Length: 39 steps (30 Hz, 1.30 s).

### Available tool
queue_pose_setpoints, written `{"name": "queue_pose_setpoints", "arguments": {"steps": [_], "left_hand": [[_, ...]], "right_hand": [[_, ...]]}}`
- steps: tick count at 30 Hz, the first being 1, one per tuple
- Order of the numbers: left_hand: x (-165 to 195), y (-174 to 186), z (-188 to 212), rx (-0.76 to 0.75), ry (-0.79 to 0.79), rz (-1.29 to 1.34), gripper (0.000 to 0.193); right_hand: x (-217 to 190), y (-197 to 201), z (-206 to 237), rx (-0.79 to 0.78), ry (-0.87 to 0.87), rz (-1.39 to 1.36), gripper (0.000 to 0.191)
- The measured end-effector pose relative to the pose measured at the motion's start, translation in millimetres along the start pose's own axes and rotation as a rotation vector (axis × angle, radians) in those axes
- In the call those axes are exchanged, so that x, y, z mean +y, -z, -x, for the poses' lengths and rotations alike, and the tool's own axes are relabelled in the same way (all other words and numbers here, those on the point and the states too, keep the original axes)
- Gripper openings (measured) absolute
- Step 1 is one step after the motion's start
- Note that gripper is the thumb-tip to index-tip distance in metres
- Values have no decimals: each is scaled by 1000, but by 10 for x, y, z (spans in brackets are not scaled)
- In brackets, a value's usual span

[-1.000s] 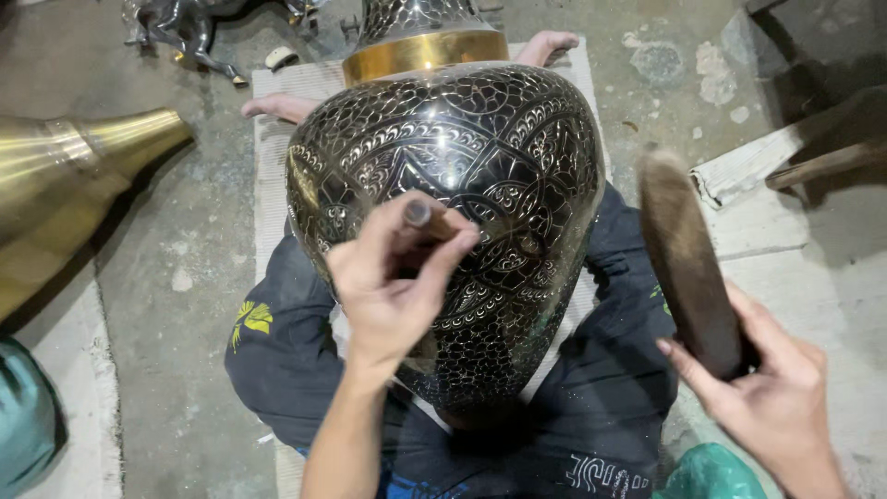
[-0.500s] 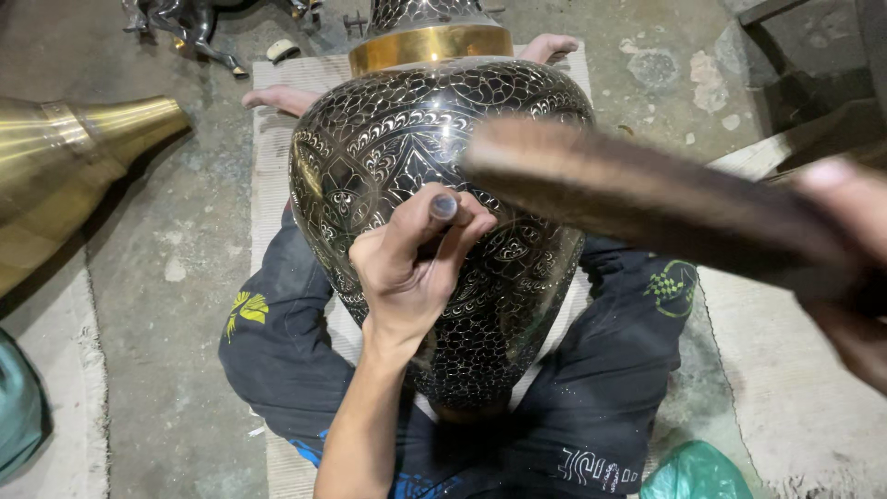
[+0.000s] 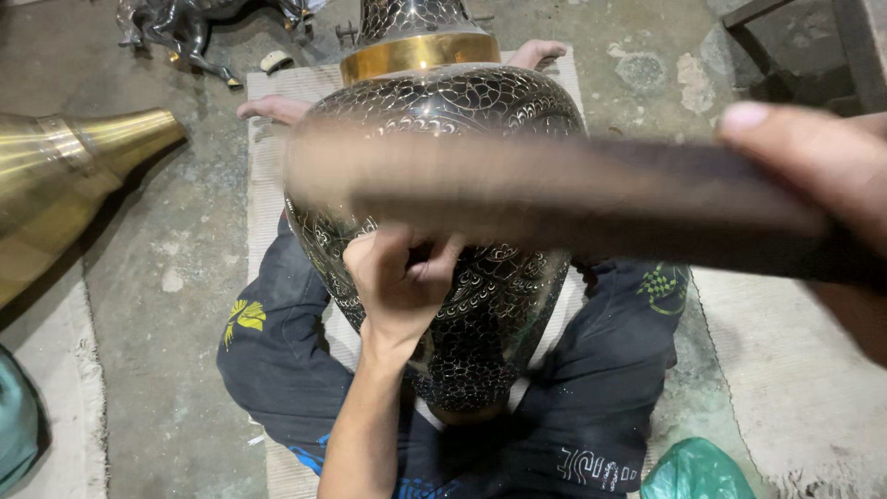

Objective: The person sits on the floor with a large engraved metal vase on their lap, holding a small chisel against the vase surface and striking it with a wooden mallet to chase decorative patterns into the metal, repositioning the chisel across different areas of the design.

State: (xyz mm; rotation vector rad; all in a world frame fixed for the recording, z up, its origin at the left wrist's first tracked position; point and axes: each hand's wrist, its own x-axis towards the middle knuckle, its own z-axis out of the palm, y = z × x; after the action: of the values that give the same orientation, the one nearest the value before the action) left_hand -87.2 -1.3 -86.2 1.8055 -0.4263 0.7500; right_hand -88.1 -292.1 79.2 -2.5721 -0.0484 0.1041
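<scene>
A large black engraved metal vase (image 3: 480, 305) with a gold band (image 3: 420, 55) near its neck fills the centre of the frame, lying between the person's legs in dark trousers (image 3: 277, 370), its narrow end toward the bottom of the frame. It sits on a pale woven mat (image 3: 263, 157) whose left edge runs down the left-centre of the frame; beyond that edge is bare concrete floor (image 3: 176, 231). The person's bare feet reach past the vase at the top, one on each side of the band.

Room around the vase is tight. A brass cone-shaped vessel (image 3: 65, 176) lies at the left edge, well apart from the vase across the open floor. A dark metal animal figure (image 3: 176, 28) stands at the upper left, near the mat's top corner. A green plastic bag (image 3: 698, 471) lies at the lower right, just beside the knee.

The left hand (image 3: 397, 286) comes up from the bottom centre, forearm nearly vertical, wrist bent onto the vase's belly. Its fingers are curled and pressed together at the tips, pinching something small that the blurred tool above hides.

The right hand (image 3: 822, 185) enters from the right edge, close to the camera, thumb on top, closed around a long dark wooden mallet (image 3: 554, 189). The mallet stretches leftward across the frame, motion-blurred, crossing just above the left hand's fingertips.
</scene>
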Motion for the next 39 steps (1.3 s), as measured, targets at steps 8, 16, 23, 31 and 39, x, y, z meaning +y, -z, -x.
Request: {"name": "queue_pose_setpoints", "arguments": {"steps": [8,16,23,31,39], "left_hand": [[95,-47,-95,-6,8,175,25],[144,-22,-117,-54,21,52,26],[130,-26,-127,-68,0,65,23],[110,49,-157,-73,-58,9,19],[87,83,-161,-138,-1,124,11]], "right_hand": [[113,114,44,-29,517,221,44],[-38,116,5,64,833,277,49],[-34,118,142,191,782,635,54],[59,127,100,173,816,517,52],[121,79,56,171,809,513,57]]}}
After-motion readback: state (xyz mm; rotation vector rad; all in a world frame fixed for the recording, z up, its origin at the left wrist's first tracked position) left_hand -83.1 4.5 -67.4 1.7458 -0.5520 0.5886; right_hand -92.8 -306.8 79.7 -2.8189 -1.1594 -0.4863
